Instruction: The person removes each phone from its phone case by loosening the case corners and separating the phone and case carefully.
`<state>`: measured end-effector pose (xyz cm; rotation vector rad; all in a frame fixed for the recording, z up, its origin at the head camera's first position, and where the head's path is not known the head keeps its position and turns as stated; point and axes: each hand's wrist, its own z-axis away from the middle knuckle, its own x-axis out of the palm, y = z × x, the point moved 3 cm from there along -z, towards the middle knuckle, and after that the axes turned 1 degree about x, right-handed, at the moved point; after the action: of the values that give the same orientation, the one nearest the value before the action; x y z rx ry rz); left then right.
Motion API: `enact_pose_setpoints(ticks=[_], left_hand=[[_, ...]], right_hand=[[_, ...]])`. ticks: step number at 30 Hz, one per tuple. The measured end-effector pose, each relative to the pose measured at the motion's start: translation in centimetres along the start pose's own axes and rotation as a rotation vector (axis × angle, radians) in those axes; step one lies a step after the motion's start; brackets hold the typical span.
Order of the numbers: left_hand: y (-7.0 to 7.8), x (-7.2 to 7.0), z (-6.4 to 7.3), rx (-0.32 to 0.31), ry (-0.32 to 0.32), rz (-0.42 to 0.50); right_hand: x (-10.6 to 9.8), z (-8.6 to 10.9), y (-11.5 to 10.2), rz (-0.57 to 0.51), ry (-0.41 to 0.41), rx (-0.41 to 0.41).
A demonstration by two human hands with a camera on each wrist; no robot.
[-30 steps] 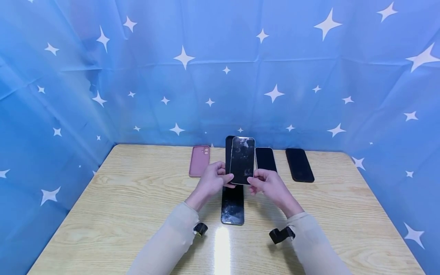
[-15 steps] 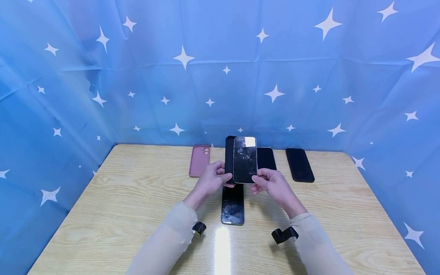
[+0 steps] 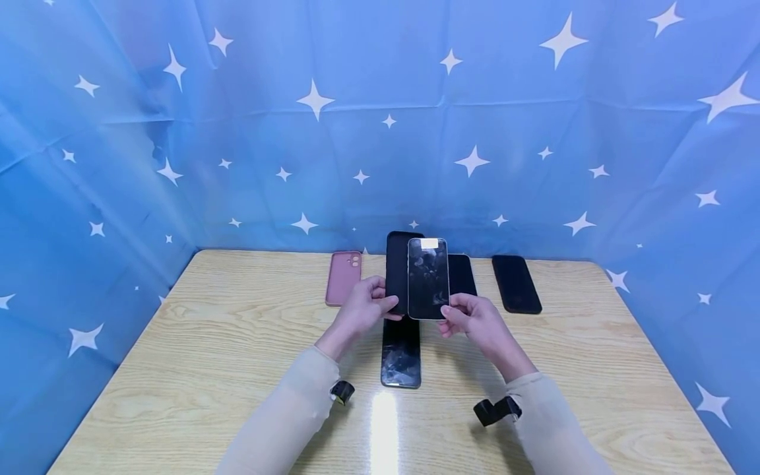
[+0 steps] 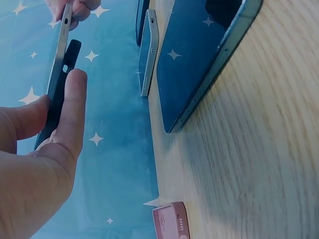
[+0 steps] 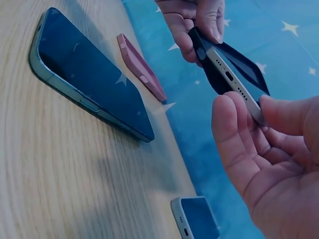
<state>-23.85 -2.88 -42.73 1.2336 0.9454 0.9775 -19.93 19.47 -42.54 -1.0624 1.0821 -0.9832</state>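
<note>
In the head view my left hand [image 3: 359, 310] pinches a black phone case [image 3: 396, 277] near its lower left corner, thumb on top. My right hand [image 3: 477, 320] pinches the lower right corner of a phone [image 3: 429, 280] with a dark screen and a light frame. The phone overlaps the right part of the case, both raised above the table. In the right wrist view the charging port edge of the phone [image 5: 234, 79] faces the camera, with the case [image 5: 212, 74] behind it. Seen from the left wrist, the case [image 4: 59, 99] lies between thumb and fingers.
On the wooden table [image 3: 237, 369], a dark phone [image 3: 401, 359] lies just in front of the hands. A pink phone case [image 3: 343, 278] lies to the left. Behind the right hand is a light-framed phone [image 3: 462, 274], and farther right a black phone [image 3: 516, 285]. A starry blue curtain [image 3: 380, 165] stands behind.
The right hand has moved the phone to the right, uncovering more of the black case. The left hand and the case have shifted slightly left. Things on the table have stayed put.
</note>
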Motion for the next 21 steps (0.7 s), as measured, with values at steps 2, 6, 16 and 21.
enact_pose_setpoints(ticks=[2,6,16,21], left_hand=[[0.0,0.0,0.0,-0.008,0.004,0.001],[0.1,-0.2,-0.1,-0.02,0.009,-0.005],[0.3,-0.6,-0.6,-0.032,0.024,-0.024],[0.3,-0.8,-0.8,-0.028,0.022,-0.019]], right_hand=[[-0.1,0.1,0.1,0.006,0.0,0.0],[-0.3,0.5,0.2,0.043,0.002,-0.004],[-0.7,1.1,0.6,0.056,0.024,-0.001],[-1.0,1.6,0.7,0.064,0.037,-0.001]])
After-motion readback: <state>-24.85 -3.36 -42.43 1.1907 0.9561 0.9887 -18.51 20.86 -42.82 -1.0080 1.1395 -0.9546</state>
